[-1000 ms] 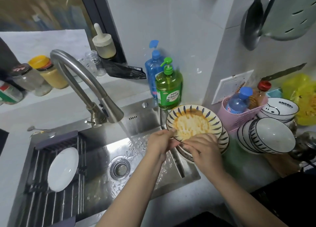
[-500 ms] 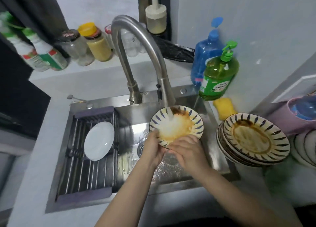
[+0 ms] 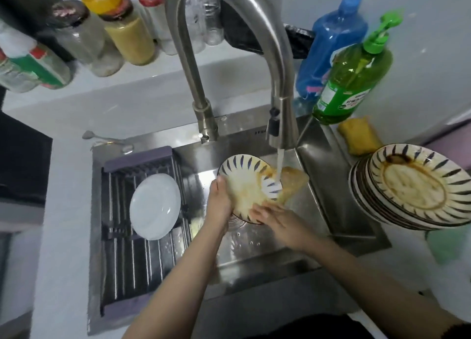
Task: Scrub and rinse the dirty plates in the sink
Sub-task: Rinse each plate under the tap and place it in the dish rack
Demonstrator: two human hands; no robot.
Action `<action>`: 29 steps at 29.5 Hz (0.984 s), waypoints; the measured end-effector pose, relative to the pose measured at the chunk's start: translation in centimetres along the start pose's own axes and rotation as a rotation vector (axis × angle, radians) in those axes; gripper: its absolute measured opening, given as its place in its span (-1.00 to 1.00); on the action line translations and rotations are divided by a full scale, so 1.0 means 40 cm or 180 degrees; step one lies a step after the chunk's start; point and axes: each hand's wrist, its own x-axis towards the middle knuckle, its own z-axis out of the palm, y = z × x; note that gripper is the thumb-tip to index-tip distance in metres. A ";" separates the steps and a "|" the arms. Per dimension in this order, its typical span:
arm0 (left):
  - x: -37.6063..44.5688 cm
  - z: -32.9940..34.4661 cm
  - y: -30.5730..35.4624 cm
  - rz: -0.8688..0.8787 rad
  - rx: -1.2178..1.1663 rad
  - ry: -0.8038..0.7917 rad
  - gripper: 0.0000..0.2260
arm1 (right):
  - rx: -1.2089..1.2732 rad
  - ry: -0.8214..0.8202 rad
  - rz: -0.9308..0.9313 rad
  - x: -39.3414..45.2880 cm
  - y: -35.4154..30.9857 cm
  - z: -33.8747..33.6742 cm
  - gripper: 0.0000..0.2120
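Observation:
Over the steel sink (image 3: 316,190) I hold a striped dirty plate (image 3: 244,183), tilted, under the running tap (image 3: 279,132). Water strikes its right rim and brown water runs off that edge. My left hand (image 3: 219,201) grips the plate's left edge. My right hand (image 3: 277,218) holds its lower right edge, fingers on the rim. A stack of striped dirty plates (image 3: 418,188) with brown stains sits on the counter at the right.
A white plate (image 3: 154,206) lies on the dark drying rack (image 3: 122,257) in the sink's left half. Green soap bottle (image 3: 351,78), blue bottle (image 3: 331,45) and a yellow sponge (image 3: 359,136) stand behind the sink at right. Jars (image 3: 125,30) line the back ledge.
I carried the plate from the stack at the right to under the tap. It is now tilted more, and the water has washed much of the brown sauce off its centre.

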 end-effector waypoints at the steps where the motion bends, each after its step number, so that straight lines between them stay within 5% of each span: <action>1: 0.006 -0.012 -0.008 -0.0013 0.0051 -0.0056 -0.26 | -0.0269 0.0053 0.0230 0.015 0.032 0.006 -0.55; 4: 0.003 0.014 -0.022 -0.0064 0.0199 -0.0265 -0.19 | -0.0434 0.0138 0.0557 0.097 0.019 0.019 -0.53; 6: -0.007 0.027 -0.027 -0.0024 0.0345 -0.0412 -0.30 | 0.0147 0.0092 0.0202 0.122 -0.042 0.041 -0.54; 8: 0.025 0.019 -0.043 -0.0089 0.0236 -0.0324 -0.15 | 0.0562 -0.0107 -0.0091 0.092 -0.056 0.050 -0.53; 12: 0.067 -0.025 -0.076 -0.0283 0.0271 -0.0359 -0.12 | -0.0528 -0.0275 0.0073 0.016 0.079 0.033 -0.55; 15: 0.007 -0.002 -0.041 -0.0145 0.0531 -0.0686 -0.37 | -0.0679 -0.0061 0.0694 0.086 0.096 0.027 -0.50; 19: -0.010 0.027 -0.023 0.0241 0.0892 -0.0458 -0.53 | 0.0560 0.0061 -0.0031 0.095 -0.029 0.073 -0.58; 22: 0.015 0.006 -0.007 0.0317 0.0732 -0.0439 -0.61 | 0.0094 0.0042 -0.0444 0.022 0.018 0.093 -0.57; 25: 0.031 0.003 -0.014 0.0255 0.0648 -0.0647 -0.57 | -0.0619 0.0554 0.0157 0.036 0.117 0.067 -0.20; 27: 0.037 0.014 -0.045 0.0078 0.0499 -0.0808 -0.29 | -0.0825 0.0649 0.0750 0.093 0.124 0.039 -0.33; 29: 0.044 0.038 -0.077 -0.0129 0.0238 -0.1035 -0.29 | -0.0876 0.0704 0.0760 0.144 0.075 0.015 -0.45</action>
